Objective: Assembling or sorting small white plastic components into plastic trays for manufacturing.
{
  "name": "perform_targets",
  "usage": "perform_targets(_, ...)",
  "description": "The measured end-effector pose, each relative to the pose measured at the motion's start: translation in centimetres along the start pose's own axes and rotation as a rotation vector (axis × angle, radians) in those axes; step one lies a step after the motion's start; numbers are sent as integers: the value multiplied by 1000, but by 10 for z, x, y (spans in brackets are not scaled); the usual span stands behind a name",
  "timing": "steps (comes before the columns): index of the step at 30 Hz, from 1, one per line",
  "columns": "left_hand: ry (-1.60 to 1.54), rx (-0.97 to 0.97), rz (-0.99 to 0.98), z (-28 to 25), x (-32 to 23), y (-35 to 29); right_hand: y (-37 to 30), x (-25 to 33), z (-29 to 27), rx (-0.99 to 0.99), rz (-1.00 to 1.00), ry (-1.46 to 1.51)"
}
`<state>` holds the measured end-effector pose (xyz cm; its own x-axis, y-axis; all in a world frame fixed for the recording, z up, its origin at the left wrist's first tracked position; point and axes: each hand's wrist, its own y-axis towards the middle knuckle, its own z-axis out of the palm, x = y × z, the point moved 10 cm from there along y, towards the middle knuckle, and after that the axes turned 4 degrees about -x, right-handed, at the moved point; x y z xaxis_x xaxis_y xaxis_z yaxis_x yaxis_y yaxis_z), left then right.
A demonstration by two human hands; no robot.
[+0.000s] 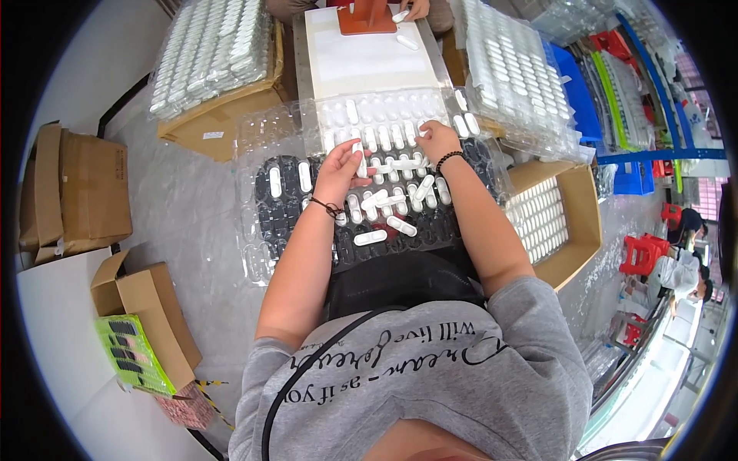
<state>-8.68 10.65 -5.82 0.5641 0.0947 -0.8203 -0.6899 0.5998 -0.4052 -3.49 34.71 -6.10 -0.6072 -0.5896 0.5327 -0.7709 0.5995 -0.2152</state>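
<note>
Passage over white board (346,65) between tray stacks (211,61); orange-red stand (367,21) blocks far end, white pieces (402,226) near.

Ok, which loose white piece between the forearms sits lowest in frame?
The nearly crosswise white piece, just left of and below a slanted one; all others there sit higher.

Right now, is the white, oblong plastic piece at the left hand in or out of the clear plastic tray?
Out: the left hand holds the white piece pinched between thumb and fingers.
</note>
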Motion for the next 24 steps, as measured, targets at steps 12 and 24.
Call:
perform_targets(12,-8,-17,-25,-2,8,2,16,12,10,12,-69,-503)
perform_targets(24,19,14,-18,2,2,-2,-11,31,-34,-90,-262,392)
